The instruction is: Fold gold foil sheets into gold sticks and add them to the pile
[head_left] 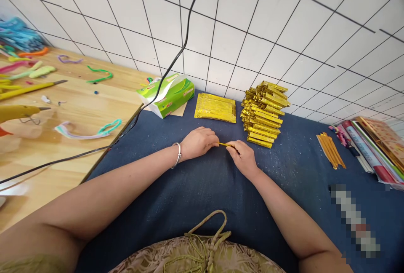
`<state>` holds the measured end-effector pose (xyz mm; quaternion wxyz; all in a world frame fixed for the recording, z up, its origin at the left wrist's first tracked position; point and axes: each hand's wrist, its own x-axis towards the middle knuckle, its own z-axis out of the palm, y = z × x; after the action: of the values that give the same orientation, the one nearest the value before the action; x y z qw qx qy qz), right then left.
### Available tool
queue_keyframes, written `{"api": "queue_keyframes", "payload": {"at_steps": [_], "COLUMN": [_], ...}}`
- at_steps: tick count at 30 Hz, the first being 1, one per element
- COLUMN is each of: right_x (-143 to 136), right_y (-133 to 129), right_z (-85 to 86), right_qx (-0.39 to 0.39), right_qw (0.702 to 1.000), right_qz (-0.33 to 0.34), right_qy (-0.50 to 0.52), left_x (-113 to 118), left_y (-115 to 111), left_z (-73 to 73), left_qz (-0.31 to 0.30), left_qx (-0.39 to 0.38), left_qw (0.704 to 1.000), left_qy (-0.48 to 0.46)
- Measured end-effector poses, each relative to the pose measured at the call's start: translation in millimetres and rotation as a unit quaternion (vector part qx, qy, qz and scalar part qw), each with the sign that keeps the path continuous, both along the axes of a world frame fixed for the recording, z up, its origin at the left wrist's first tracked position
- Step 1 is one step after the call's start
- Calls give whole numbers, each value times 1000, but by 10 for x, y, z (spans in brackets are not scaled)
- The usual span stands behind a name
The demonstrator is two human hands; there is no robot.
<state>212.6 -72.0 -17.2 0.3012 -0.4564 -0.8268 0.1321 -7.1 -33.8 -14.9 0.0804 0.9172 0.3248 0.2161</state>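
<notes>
A thin strip of gold paper (223, 144) is stretched between my two hands above the dark blue cloth. My left hand (200, 143), with a silver bangle at the wrist, pinches its left end. The other end is between the thumb and fingers of my right hand (242, 157). Behind the hands lies a flat stack of gold paper (215, 108). To its right, a tall pile of folded gold paper strips (263, 115) leans near the wall. Most of the held strip is hidden by my fingers.
A green tissue pack (172, 96) stands at the back left. A black cable (187, 33) hangs down and crosses the wooden table (72, 108), where a yellow glue gun (19, 113) and pipe cleaners lie. Orange-gold strips (331, 151) and stacked books (375, 151) are at the right.
</notes>
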Motion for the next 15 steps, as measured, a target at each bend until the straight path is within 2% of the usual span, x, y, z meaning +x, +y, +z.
{"api": "queue_keyframes", "payload": {"at_steps": [7,15], "right_x": [26,-1], "right_y": [-20,34], "right_z": [-4,-25], "right_qx": [25,0], "right_qw": [999,999], "right_qz": [0,-17], "right_qy": [-41,-42], "left_x": [26,20], "left_y": [-29,1], "left_z": [-17,-24], "left_qz": [-12,13], "left_qx": [-3,-7], "left_qw": [1000,1000], "left_qy": [6,2]}}
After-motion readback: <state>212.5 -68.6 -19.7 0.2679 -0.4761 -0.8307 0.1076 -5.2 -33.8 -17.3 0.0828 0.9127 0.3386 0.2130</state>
